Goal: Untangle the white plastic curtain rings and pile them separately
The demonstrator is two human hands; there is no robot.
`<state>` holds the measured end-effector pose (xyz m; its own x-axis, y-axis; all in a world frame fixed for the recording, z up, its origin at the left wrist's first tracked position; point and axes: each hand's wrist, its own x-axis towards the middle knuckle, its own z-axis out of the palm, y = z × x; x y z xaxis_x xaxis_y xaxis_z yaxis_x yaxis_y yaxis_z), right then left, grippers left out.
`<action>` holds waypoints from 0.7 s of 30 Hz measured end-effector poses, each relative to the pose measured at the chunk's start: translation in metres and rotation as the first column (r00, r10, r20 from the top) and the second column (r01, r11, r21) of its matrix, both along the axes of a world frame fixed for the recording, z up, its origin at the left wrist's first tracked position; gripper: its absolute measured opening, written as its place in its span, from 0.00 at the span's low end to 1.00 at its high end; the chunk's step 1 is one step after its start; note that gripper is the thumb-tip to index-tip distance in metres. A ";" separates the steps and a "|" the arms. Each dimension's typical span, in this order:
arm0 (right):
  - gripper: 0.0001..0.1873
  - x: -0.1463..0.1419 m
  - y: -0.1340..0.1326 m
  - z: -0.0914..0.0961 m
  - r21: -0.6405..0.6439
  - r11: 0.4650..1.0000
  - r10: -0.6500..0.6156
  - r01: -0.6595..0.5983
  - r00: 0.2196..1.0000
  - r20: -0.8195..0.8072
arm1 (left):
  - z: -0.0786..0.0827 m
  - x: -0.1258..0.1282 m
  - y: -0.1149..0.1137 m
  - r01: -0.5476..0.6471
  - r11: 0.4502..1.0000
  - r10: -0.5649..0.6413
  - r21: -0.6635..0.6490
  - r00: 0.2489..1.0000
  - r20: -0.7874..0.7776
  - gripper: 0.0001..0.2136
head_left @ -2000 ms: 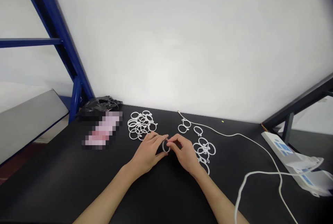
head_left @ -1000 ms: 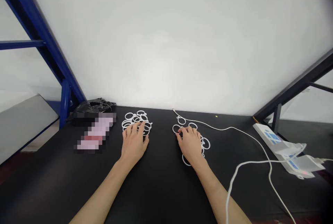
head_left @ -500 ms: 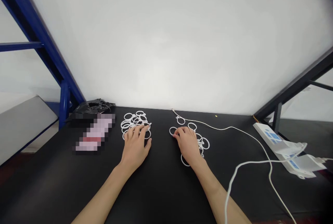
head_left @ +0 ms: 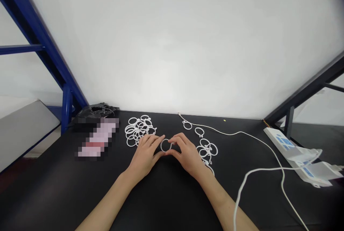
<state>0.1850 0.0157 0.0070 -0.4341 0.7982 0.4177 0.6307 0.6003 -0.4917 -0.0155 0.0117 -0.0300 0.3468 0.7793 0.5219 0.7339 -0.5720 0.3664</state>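
Observation:
My left hand [head_left: 146, 156] and my right hand [head_left: 186, 155] meet at the middle of the black table [head_left: 166, 198]. Between their fingertips they pinch one white plastic ring [head_left: 166, 146], held just above the tabletop. A pile of several loose white rings [head_left: 139, 129] lies just left of and behind my left hand. A second group of white rings [head_left: 206, 147] lies to the right of my right hand, and single rings [head_left: 199, 131] trail toward the wall.
A blurred pink patch [head_left: 97, 140] and a black plastic bag [head_left: 96, 111] sit at the back left. A thin white cord [head_left: 242, 135] runs along the back, and a thicker white cable [head_left: 258, 173] loops to a white power strip [head_left: 298, 161] at the right. Blue steel frame [head_left: 45, 52] stands left.
Both hands were resting apart on the two ring groups. They have come together at the middle, and a single white ring is now pinched between them.

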 end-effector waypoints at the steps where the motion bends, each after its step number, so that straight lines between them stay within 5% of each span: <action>1: 0.12 -0.001 -0.001 -0.001 -0.027 1.000 0.008 -0.010 0.999 -0.044 | 0.001 0.000 -0.001 0.019 1.000 -0.019 -0.011 1.000 0.004 0.23; 10: 0.11 -0.011 -0.001 -0.006 -0.138 0.986 0.039 -0.090 0.942 -0.334 | 0.007 0.002 -0.004 0.068 0.995 -0.063 -0.069 0.996 0.066 0.17; 15: 0.03 -0.009 -0.001 -0.002 -0.152 0.986 0.010 -0.062 0.947 -0.321 | 0.009 0.003 -0.004 0.073 0.991 -0.066 -0.115 0.996 0.066 0.19; 21: 0.07 -0.007 0.000 0.001 -0.174 0.980 0.029 -0.092 0.942 -0.333 | 0.010 0.003 -0.006 0.110 0.992 -0.106 -0.068 0.993 0.051 0.18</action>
